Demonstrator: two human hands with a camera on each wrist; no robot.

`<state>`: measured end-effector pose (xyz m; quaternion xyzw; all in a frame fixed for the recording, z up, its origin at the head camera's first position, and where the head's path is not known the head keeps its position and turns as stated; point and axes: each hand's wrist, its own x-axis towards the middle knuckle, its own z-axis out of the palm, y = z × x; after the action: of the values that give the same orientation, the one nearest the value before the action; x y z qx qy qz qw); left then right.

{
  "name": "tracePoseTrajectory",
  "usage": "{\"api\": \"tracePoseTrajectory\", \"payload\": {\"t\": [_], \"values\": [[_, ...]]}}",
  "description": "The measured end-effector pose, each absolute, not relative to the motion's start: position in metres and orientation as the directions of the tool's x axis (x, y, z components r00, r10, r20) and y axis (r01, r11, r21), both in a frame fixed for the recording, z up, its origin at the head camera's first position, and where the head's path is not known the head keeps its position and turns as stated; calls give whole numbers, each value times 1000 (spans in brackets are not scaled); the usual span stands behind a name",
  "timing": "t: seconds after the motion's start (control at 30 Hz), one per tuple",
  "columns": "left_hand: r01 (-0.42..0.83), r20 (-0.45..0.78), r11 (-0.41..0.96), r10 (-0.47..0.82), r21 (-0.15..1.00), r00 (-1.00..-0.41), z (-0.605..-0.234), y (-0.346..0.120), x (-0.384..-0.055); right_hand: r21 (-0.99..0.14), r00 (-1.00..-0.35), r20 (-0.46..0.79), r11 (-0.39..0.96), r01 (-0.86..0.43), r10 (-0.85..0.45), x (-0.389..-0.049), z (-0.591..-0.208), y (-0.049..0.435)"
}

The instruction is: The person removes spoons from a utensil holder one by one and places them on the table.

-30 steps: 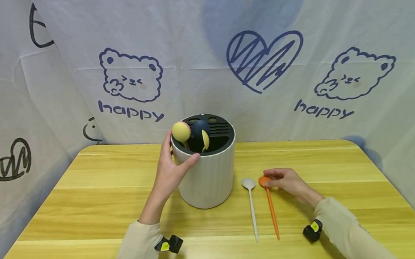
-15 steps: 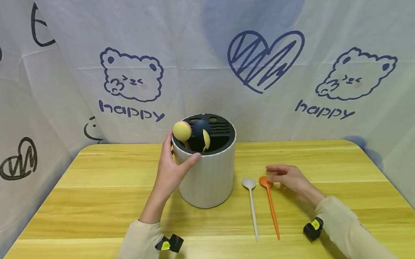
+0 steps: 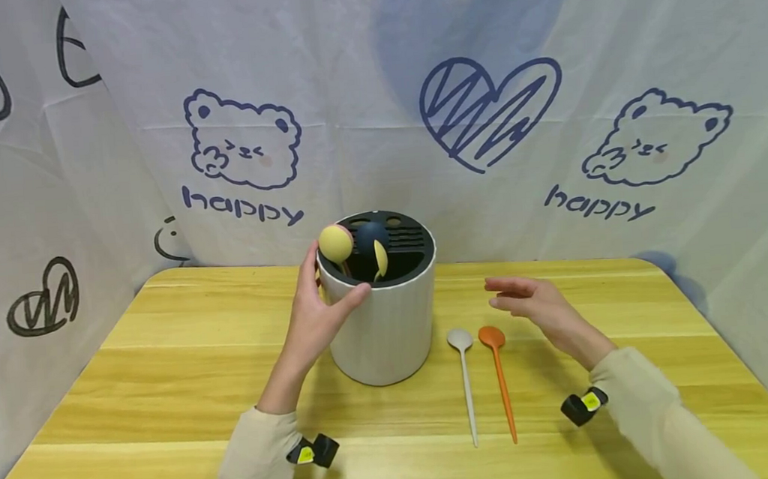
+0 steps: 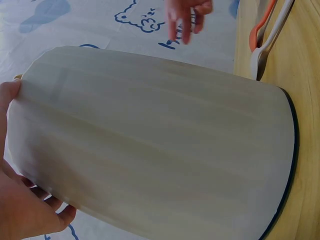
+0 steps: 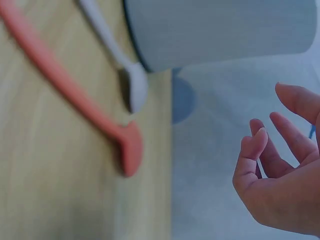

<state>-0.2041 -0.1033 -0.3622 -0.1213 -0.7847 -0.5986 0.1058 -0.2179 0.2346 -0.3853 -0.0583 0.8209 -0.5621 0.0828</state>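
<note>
A white round utensil holder [image 3: 383, 330] with a black slotted top stands upright on the table. My left hand [image 3: 314, 316] grips its upper left side, thumb on the front rim and fingers round the side; the left wrist view shows the holder's wall [image 4: 150, 145] filling most of the picture. Yellow-headed [image 3: 335, 244] and dark blue-headed [image 3: 370, 236] utensils poke out of its top, with a thin yellow piece [image 3: 381, 258] beside them. My right hand [image 3: 538, 306] hovers with nothing in it, fingers loosely bent, beyond an orange spoon [image 3: 501, 381] and a light grey spoon [image 3: 466, 387].
The two spoons lie side by side on the wooden table [image 3: 166, 392], right of the holder, handles towards me. Behind the table's back edge hangs a pale cloth [image 3: 357, 69] printed with bears and hearts. Each wrist wears a small black camera.
My right hand has let go of the orange spoon's head and risen up and away from it. The spoon stays on the table. My left hand keeps its grip on the holder.
</note>
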Motion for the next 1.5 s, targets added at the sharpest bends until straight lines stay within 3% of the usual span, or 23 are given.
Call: {"api": "tracePoseTrajectory", "payload": {"t": [0.93,1.5], "values": [[321,319,255,53,912,-946,-363,-103,-205,-892,-950,98,398,-216,-296,-214,-278,174],[316,312,247,54,916,-948,-364,-102,-205,-902,-900,62,363,-235,-431,-231,-251,135]]}}
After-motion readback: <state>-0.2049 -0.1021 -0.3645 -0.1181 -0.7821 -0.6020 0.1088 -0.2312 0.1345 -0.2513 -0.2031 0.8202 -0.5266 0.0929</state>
